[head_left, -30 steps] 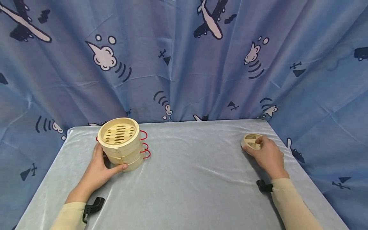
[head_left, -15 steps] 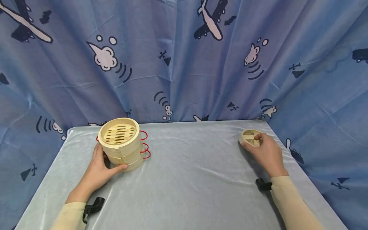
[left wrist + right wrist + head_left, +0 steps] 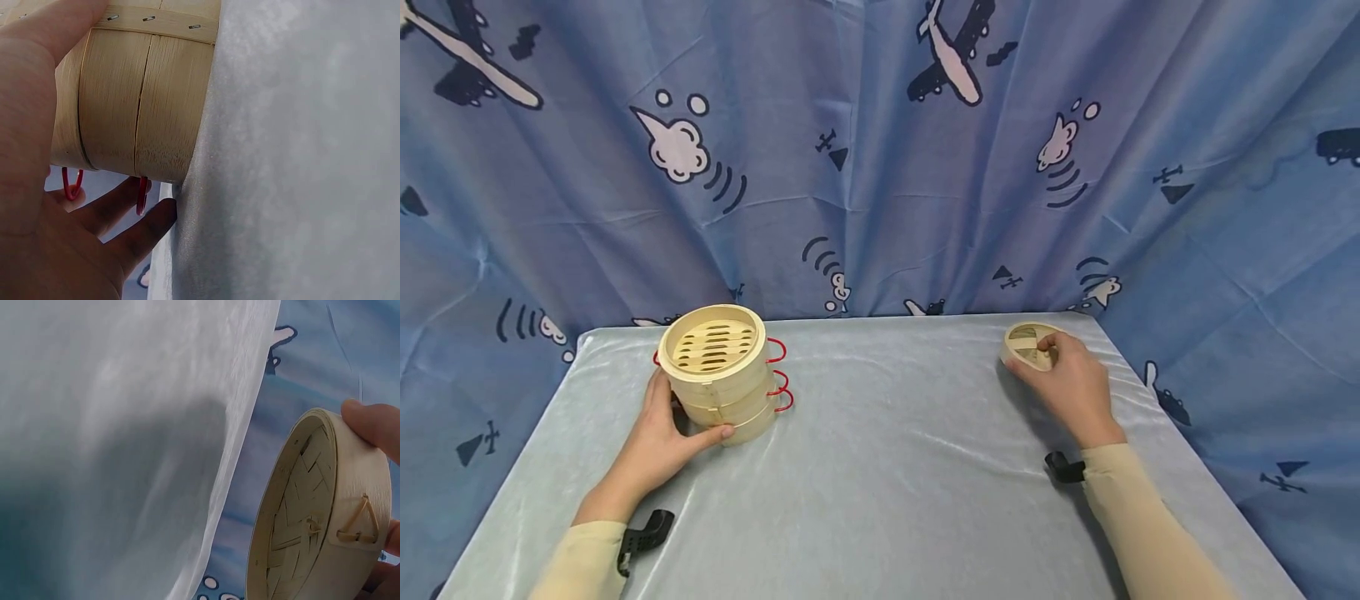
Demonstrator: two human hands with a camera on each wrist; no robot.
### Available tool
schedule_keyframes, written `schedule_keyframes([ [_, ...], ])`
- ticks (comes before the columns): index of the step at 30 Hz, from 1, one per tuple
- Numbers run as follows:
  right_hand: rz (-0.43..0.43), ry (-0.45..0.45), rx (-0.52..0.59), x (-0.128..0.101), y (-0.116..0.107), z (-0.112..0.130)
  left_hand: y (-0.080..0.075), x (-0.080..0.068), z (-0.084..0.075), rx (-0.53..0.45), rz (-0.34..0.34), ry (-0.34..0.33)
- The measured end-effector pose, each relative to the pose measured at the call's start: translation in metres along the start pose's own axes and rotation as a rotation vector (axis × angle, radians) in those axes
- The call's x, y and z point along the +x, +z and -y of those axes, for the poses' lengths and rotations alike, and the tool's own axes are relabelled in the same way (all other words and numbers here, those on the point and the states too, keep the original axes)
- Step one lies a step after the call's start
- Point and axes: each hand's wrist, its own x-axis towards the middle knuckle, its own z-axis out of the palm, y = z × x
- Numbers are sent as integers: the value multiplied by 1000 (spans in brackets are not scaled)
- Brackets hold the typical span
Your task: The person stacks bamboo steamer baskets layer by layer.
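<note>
On the left of the table in the head view stands a stack of bamboo steamer baskets point(image 3: 730, 400) with red loop handles point(image 3: 777, 350) and a slatted top tier. My left hand point(image 3: 655, 446) grips this stack from the near left side, thumb across the front and fingers round the far side. In the left wrist view the fingers point(image 3: 140, 234) lie spread behind the stack's lower rim. At the right, my right hand point(image 3: 1071, 387) holds a small bamboo steamer lid point(image 3: 1022, 342) above the cloth. Its woven underside and a small tied loop point(image 3: 359, 525) show in the right wrist view.
A pale grey velvety cloth point(image 3: 880, 467) covers the table. Behind and to the sides hangs a blue curtain point(image 3: 880, 208) printed with planes. Black camera mounts point(image 3: 643, 537) sit on both wrists. Below the lid a shadow falls on the cloth.
My right hand has lifted the bamboo steamer lid and carried it leftward and a little farther back. The left hand and the stack have stayed in place.
</note>
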Motion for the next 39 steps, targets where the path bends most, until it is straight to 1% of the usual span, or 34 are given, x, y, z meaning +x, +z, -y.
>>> schedule_keyframes([
  [5,-6,-42,3,7,9,9,1,0,3,13,-6,-4],
  [9,-4,-66,19,10,15,17,1,-4,4,20,-5,-7],
  [13,14,-77,31,11,19,25,3,-9,4,18,-6,-13],
  [21,12,-113,35,8,29,33,8,-11,7,13,-1,-11],
  [26,3,-136,45,9,35,42,7,-8,8,-1,5,-1],
  [32,12,-176,88,19,44,59,3,-4,7,-16,-4,4],
  [39,33,-208,117,29,59,79,2,0,7,1,-23,4],
])
